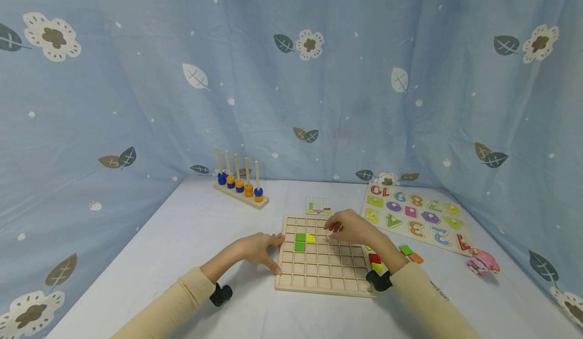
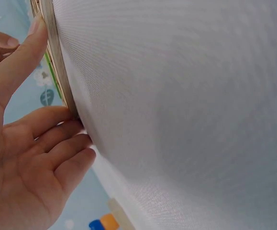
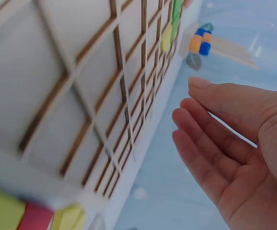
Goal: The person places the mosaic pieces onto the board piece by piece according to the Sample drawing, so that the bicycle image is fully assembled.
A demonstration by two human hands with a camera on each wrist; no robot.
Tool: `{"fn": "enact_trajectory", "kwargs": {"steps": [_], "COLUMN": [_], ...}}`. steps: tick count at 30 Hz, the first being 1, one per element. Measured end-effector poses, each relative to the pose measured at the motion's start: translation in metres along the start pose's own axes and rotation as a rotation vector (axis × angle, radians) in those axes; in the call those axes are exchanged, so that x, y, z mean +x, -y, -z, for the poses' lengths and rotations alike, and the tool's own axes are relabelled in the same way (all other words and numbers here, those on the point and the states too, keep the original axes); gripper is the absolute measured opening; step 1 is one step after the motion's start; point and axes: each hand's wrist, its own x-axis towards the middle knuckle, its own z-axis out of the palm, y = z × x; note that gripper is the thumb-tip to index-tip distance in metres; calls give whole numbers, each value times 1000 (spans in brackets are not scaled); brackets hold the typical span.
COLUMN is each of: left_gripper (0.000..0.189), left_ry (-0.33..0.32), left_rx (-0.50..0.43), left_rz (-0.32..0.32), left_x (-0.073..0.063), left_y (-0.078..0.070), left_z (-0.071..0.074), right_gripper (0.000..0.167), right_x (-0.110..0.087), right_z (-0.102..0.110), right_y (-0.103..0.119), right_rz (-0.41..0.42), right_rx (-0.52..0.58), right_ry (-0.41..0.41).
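In the head view, the wooden grid board [image 1: 324, 271] lies at lower centre with two green squares [image 1: 300, 237] and a yellow piece [image 1: 310, 238] at its upper left, the left hand [image 1: 258, 248] spread wide at its left edge and the right hand [image 1: 349, 226] over its upper right; only here appear the picture card [image 1: 318, 206], number board [image 1: 403, 226] and pink toy [image 1: 484, 262]. The left wrist view alone shows the palm, thumb and fingertips touching the board's rim at upper left. The right wrist view reveals what the head view hides, an empty gap between thumb and loosely bent fingers at right, with a red piece [image 3: 35, 217] at lower left.
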Motion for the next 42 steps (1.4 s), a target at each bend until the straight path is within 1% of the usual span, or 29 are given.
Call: {"fn": "enact_trajectory", "kwargs": {"steps": [6, 13, 15, 20, 25, 31, 33, 38, 42], "left_gripper": [90, 90, 90, 90, 90, 90, 90, 89, 89], "left_ry": [2, 5, 4, 5, 9, 7, 8, 8, 7], "left_rx": [6, 0, -1, -2, 3, 11, 12, 10, 16], "left_rz": [-1, -5, -7, -5, -2, 5, 8, 6, 5], "left_x": [0, 0, 0, 0, 0, 0, 0, 0, 0], "left_y": [0, 0, 0, 1, 1, 0, 0, 0, -1], "left_z": [1, 1, 1, 0, 0, 1, 1, 1, 1], "right_gripper": [20, 22, 23, 24, 24, 21, 21, 19, 20], "right_x": [-21, -48, -56, -73, -89, -107, -112, -124, -131], "right_z": [13, 26, 28, 30, 33, 36, 38, 41, 42], "right_y": [-9, -17, -18, -22, -30, -37, -41, -55, -68], "right_rz": [-59, -67, -87, -192, -214, -311, -309, -259, -309], "right_rx": [-32, -70, -74, -47, -76, -90, -94, -117, -118], "right_ry": [-20, -23, -17, -10, -28, -36, -37, -37, -20]}}
